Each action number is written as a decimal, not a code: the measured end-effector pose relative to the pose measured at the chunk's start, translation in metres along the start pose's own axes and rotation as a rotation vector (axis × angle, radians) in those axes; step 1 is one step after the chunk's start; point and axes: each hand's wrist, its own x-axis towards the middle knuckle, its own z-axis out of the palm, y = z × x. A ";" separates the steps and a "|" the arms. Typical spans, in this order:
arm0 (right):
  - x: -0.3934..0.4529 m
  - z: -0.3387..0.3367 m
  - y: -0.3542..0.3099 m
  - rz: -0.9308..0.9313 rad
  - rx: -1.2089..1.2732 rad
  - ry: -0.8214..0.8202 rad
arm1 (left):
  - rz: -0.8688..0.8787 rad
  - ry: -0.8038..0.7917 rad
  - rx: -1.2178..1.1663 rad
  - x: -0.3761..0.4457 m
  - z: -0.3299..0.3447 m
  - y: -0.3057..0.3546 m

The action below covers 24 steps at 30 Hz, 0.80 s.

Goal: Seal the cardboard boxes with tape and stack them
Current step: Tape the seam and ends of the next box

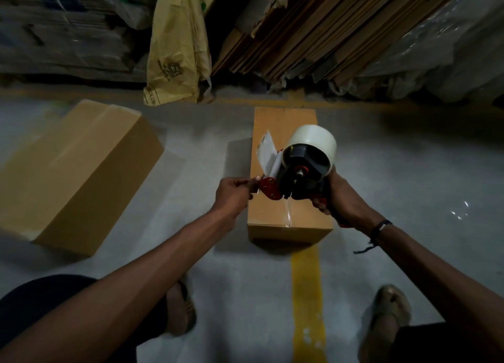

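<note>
Red-and-black tape dispenser [297, 177] over the cardboard box [286, 199], handle in curled right-hand fingers [320, 205], left fingers [252, 184] pinching its front.

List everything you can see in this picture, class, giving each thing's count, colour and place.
cardboard box: one, brown, on the floor under the hands, clear tape along its near seam
second cardboard box: one, brown, on the floor at left
tape dispenser: one, black and red, held over the near box
tape roll: one, whitish, on the dispenser
flattened cardboard sheets: many, brown, leaning at the back
sack: one, yellowish, at the back
floor line: one, yellow, ahead of the feet
left hand: pinches the dispenser's red front end
right hand: grips the dispenser's handle
</note>
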 end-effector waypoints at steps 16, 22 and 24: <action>0.015 -0.002 0.087 0.082 -0.451 -0.016 | -0.019 0.148 0.283 0.024 -0.047 -0.129; 0.037 -0.021 0.141 0.164 -0.500 0.006 | -0.045 0.138 0.381 0.054 -0.026 -0.157; 0.044 -0.022 0.149 0.141 -0.566 0.033 | -0.047 0.152 0.396 0.064 -0.021 -0.162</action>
